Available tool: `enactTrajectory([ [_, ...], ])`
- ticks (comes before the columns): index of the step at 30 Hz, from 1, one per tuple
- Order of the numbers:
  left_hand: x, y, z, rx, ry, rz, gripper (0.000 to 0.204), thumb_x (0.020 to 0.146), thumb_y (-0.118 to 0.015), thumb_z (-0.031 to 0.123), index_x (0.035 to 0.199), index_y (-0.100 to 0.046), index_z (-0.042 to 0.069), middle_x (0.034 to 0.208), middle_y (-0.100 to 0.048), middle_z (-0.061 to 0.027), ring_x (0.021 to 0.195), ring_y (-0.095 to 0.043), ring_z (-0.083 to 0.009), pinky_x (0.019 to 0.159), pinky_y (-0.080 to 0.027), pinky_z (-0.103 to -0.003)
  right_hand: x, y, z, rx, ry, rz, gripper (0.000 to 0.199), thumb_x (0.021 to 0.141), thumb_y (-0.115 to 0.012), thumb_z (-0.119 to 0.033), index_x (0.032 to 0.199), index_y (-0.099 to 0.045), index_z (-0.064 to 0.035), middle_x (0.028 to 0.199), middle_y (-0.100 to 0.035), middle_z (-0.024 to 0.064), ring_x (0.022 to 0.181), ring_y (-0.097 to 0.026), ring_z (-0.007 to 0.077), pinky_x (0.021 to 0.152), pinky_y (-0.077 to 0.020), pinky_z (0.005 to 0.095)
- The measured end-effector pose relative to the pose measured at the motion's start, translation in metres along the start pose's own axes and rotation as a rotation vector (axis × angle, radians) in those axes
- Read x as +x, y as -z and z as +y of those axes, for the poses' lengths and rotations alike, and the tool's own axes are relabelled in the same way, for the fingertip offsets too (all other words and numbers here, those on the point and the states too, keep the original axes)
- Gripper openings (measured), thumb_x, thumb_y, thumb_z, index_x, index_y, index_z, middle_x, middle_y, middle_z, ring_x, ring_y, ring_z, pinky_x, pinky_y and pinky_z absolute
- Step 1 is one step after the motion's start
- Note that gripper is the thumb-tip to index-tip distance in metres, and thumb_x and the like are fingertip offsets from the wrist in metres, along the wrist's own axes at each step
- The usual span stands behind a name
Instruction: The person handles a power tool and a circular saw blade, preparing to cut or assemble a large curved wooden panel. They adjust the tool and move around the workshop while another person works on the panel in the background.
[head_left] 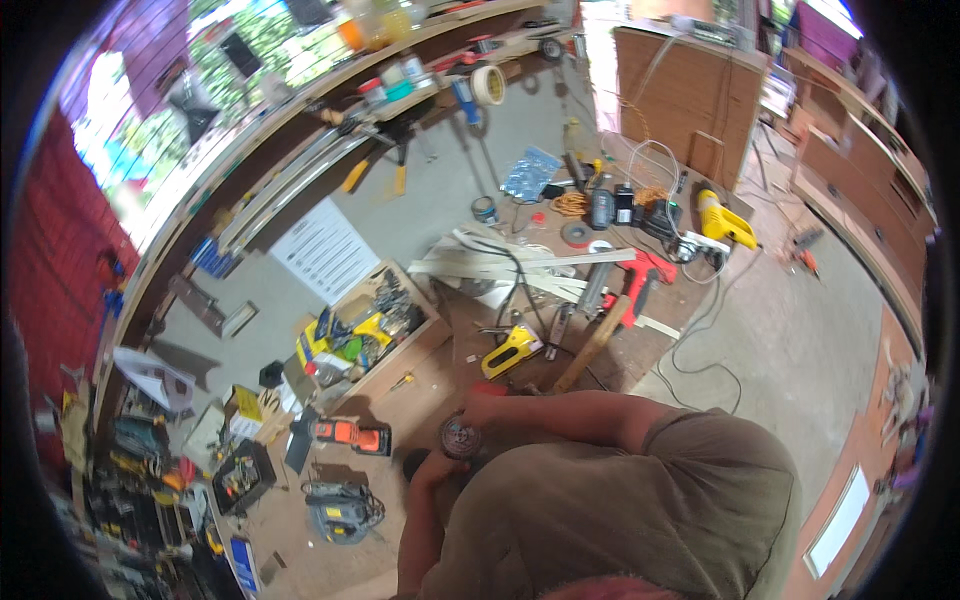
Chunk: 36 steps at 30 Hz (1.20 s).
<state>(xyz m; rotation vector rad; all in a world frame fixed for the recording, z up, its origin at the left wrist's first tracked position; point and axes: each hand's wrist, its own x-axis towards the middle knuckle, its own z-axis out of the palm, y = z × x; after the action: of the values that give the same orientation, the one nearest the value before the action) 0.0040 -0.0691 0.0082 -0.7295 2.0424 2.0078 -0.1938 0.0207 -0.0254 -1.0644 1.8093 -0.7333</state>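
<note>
- Tin, small and round, sits between both hands above the bench edge: right hand grips it from above, left hand cups it below.
- Looks rigid, light, smooth-sided; best held round the rim.
- White printed sheet lies flat upper left; blue packet farther back; yellow box at left.

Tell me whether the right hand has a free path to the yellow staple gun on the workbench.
Probably yes: the right hand is just below the yellow staple gun, nothing between them, though it already grips a small round can.
</note>
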Motion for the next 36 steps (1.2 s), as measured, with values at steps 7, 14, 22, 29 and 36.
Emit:
enactTrajectory([
  [7, -0.018, 0.002, -0.036, -0.123, -0.031, 0.040, 0.071, 0.066, -0.080, 0.003, 0.133, -0.056, 0.002, 0.128, -0.062, -0.0059, 0.117, -0.056, -0.0192, 0.105, -0.041, -0.035, -0.015, 0.030, -0.066, -0.295, 0.108, -0.279, 0.037, 0.085, -0.066, -0.028, 0.116, -0.068, -0.0075, 0.088, -0.072, 0.0122, 0.072, -0.069, 0.0213, 0.062, -0.0577, 0.0355],
  [14, -0.010, -0.001, -0.028, -0.042, -0.043, -0.005, 0.071, 0.070, -0.078, 0.004, 0.136, -0.053, 0.003, 0.129, -0.061, -0.0059, 0.117, -0.056, -0.0200, 0.102, -0.043, -0.036, -0.003, 0.021, -0.030, -0.118, 0.254, -0.142, 0.031, 0.086, -0.067, -0.026, 0.109, -0.071, -0.0063, 0.086, -0.072, 0.0087, 0.069, -0.067, 0.0201, 0.062, -0.0566, 0.0351],
  [22, 0.046, 0.018, -0.087, -0.002, 0.029, -0.153, 0.064, 0.069, -0.082, 0.011, 0.129, -0.060, 0.012, 0.121, -0.064, -0.0044, 0.108, -0.058, -0.0217, 0.087, -0.049, -0.039, -0.059, -0.005, -0.049, 0.052, 0.311, 0.196, 0.029, 0.091, -0.058, -0.021, 0.100, -0.070, 0.0041, 0.080, -0.067, 0.0126, 0.079, -0.062, 0.0175, 0.075, -0.0500, 0.0350],
  [29, 0.041, 0.001, -0.062, 0.108, 0.057, 0.020, 0.062, 0.065, -0.087, 0.021, 0.122, -0.066, 0.007, 0.113, -0.070, -0.0102, 0.104, -0.062, -0.0241, 0.087, -0.049, -0.040, -0.021, -0.006, 0.003, 0.203, 0.256, 0.202, 0.024, 0.094, -0.052, -0.015, 0.104, -0.067, 0.0022, 0.091, -0.067, 0.0098, 0.079, -0.060, 0.0189, 0.074, -0.0491, 0.0339],
  [36, 0.019, -0.008, -0.051, 0.156, 0.003, 0.110, 0.070, 0.064, -0.088, 0.024, 0.127, -0.063, 0.005, 0.123, -0.066, -0.0144, 0.113, -0.061, -0.0277, 0.098, -0.046, -0.042, -0.019, -0.002, -0.025, -0.033, 0.318, 0.136, 0.023, 0.091, -0.058, -0.015, 0.092, -0.064, 0.0074, 0.079, -0.065, 0.0139, 0.073, -0.059, 0.0236, 0.071, -0.0471, 0.0397],
])
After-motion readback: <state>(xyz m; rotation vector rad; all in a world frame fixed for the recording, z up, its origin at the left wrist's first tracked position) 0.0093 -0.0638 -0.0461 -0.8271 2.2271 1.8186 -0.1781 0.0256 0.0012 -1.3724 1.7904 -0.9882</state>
